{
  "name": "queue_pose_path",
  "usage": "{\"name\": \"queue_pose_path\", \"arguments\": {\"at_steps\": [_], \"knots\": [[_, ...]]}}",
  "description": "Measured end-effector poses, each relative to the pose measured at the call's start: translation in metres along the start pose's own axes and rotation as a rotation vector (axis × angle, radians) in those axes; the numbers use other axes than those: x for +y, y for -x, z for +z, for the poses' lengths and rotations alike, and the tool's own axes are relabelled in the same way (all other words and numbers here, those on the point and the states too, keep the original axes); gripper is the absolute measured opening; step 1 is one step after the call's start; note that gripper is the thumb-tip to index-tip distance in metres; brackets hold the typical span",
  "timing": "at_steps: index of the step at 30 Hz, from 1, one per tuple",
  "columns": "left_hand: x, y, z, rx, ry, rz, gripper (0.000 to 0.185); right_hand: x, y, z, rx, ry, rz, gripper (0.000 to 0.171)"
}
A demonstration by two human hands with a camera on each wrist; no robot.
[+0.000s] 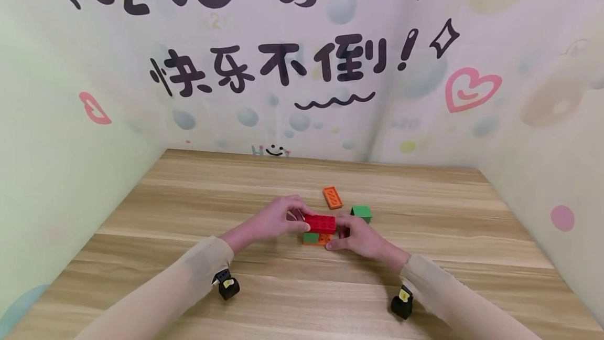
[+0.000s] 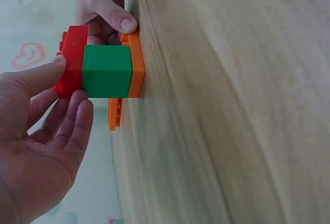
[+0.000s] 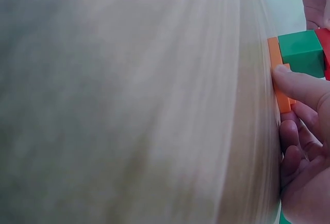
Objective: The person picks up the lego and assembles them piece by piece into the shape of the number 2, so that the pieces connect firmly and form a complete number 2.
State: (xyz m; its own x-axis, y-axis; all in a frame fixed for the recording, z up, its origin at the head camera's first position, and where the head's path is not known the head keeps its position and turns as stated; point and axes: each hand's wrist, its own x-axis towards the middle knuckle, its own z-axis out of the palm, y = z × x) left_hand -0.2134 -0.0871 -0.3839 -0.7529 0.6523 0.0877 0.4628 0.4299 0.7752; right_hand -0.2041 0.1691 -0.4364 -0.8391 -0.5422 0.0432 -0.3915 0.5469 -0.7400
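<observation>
My left hand [image 1: 283,216] pinches a red toy brick [image 1: 322,223] between thumb and fingers. In the left wrist view the red brick [image 2: 76,59] lies against the top of a green block [image 2: 107,72]. That green block sits on one end of a flat orange brick [image 2: 136,65]. At the other end my right hand [image 1: 360,236] holds the orange brick, its thumb on the near edge in the right wrist view [image 3: 304,87]. Bare studs of the orange brick show beside the green block in the head view.
Behind the hands, a second orange brick [image 1: 332,198] lies on the wooden table [image 1: 212,172]. Another green block [image 1: 362,213] stands just beyond my right hand. A printed cloth wall [image 1: 283,125] rises along the table's back edge.
</observation>
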Motion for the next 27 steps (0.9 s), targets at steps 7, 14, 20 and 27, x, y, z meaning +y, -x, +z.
{"name": "queue_pose_path", "arguments": {"at_steps": [7,14,20,27], "knots": [[-0.0040,-0.0007,0.0028,0.025,0.041,-0.009,0.029,0.0000,0.0006,-0.0008,0.005,0.009,-0.001,0.029],[-0.0073,0.0006,0.0031,0.021,0.057,-0.004,0.031,-0.0006,-0.0001,-0.0004,-0.003,-0.001,0.012,0.031],[-0.0081,0.0009,0.0027,0.026,0.062,-0.003,0.031,-0.0021,-0.0011,-0.0005,-0.005,0.005,0.012,0.035],[-0.0075,0.0013,0.0028,0.021,0.059,-0.014,0.031,-0.0033,-0.0005,-0.0008,-0.006,0.029,0.027,0.027]]}}
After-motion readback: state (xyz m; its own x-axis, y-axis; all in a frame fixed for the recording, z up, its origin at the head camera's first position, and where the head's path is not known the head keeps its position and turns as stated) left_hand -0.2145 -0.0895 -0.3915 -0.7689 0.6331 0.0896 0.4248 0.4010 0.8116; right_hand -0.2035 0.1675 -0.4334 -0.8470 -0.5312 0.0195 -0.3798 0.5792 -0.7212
